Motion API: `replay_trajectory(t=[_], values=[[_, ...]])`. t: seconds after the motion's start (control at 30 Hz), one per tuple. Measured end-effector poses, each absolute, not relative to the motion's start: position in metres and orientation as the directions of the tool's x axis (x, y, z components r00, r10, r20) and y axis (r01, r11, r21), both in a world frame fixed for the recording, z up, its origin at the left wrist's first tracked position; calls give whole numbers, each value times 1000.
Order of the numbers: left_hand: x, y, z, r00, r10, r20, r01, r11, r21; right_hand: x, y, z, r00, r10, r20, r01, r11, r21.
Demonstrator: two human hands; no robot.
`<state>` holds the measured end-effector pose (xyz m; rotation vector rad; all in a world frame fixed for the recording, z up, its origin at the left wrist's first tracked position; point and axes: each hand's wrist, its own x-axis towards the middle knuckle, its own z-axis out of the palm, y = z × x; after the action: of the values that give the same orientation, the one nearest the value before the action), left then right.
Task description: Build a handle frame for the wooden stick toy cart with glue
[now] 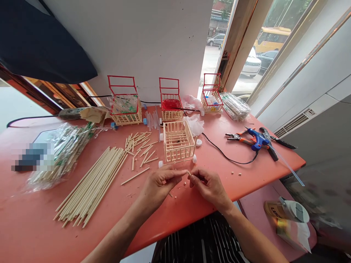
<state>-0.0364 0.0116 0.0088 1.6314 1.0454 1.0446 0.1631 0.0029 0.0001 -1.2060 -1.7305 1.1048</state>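
Note:
My left hand (pixel 164 181) is closed near the front edge of the red table (pixel 131 223), a thin wooden stick poking out below its fingers. Touching its fingertips, my right hand (pixel 204 182) pinches a small piece of stick (pixel 189 173). Just beyond both hands stands a small cart of pale sticks (pixel 178 144) with white cap wheels. Short cut sticks (pixel 142 148) lie scattered left of the cart, and one longer stick (pixel 135 176) rests left of my left hand. A pile of long sticks (pixel 91 184) lies further left.
Three carts with red handles, left (pixel 124 109), middle (pixel 171 106) and right (pixel 211 98), stand along the wall. A blue glue gun (pixel 257 139) with a cord and pliers (pixel 238 137) lie at right. Bagged sticks (pixel 65 151) are at far left.

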Motion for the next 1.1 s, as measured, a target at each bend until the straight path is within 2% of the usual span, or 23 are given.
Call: replay_trajectory(t=[0.4, 0.57, 0.77, 0.93, 1.1], values=[[-40, 14, 10, 176, 982, 72, 243, -114, 963, 170, 6, 0, -302, 945, 126, 278, 213, -937], [-40, 13, 10, 224, 974, 40, 274, -103, 956, 171, 8, 1, -237, 962, 134, 343, 212, -915], [-36, 13, 13, 274, 962, 11, 284, -92, 954, 166, 9, 5, -271, 955, 122, 348, 216, -912], [-45, 17, 19, 245, 969, -5, 247, -57, 967, 172, 12, 8, -184, 976, 119, 230, 160, -960], [-51, 15, 27, 244, 968, -55, 141, 20, 990, 180, 16, 11, -40, 984, 173, 121, 177, -977]])
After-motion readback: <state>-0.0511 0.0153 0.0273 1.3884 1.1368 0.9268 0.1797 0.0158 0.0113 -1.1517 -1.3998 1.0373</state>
